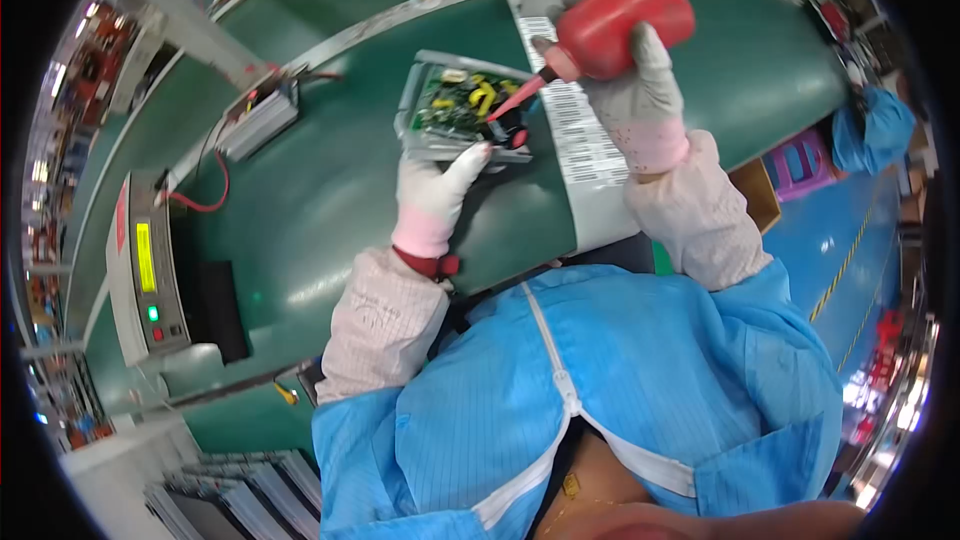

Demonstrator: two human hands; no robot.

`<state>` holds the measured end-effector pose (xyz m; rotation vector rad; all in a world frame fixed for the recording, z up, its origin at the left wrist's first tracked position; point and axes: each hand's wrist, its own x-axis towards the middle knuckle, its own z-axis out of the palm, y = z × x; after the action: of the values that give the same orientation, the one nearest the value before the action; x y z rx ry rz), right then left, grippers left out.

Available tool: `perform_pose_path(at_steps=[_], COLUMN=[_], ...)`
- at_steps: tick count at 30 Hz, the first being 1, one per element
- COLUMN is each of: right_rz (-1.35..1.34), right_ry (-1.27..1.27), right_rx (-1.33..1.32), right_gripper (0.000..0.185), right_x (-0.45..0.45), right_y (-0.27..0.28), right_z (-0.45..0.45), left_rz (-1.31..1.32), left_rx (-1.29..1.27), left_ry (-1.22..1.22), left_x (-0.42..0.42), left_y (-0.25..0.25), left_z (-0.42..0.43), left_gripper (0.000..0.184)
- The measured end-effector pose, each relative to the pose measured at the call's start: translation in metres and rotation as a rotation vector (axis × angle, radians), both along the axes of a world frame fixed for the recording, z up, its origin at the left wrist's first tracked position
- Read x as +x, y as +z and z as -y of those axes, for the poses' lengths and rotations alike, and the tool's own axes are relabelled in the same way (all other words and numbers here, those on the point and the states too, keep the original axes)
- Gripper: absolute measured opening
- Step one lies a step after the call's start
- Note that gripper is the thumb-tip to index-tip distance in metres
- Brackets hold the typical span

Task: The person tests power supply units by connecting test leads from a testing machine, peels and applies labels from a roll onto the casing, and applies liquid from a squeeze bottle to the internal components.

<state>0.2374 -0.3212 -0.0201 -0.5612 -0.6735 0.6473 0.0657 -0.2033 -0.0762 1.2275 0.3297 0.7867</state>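
Note:
A green circuit board (452, 108) with yellow parts sits in a grey metal housing (408, 105), tilted above the green bench. My left hand (433, 195), in a white and pink glove, holds the housing by its near edge, thumb on top. In my right hand (640, 90), also gloved, is a red squeeze bottle (635, 18), its long nozzle pointing down to the left. The nozzle's tip is over the board, close to a dark round part at its right side. Whether the tip touches anything, I cannot tell.
A strip of barcode labels (580, 135) crosses the green bench (320, 180). At the left stands a device with a lit yellow display (147, 257). A grey unit (262, 120) with a red cable lies at the upper left. A purple bin (800, 168) stands at the right.

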Motion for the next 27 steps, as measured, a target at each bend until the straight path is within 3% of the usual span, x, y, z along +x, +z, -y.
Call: perform_pose_path(at_steps=[10, 27], right_rz=[0.287, 0.264], right_ry=[-0.040, -0.021], right_rx=[0.078, 0.064], right_gripper=[0.054, 0.057], right_x=[-0.022, -0.031], right_y=[-0.003, -0.004], right_z=[-0.020, -0.018], left_rz=[-0.131, -0.161], left_rx=[0.036, 0.115], left_ry=[-0.060, -0.043], left_x=[-0.002, -0.004], left_y=[-0.012, -0.017], left_z=[-0.009, -0.010], left_gripper=[0.035, 0.041])
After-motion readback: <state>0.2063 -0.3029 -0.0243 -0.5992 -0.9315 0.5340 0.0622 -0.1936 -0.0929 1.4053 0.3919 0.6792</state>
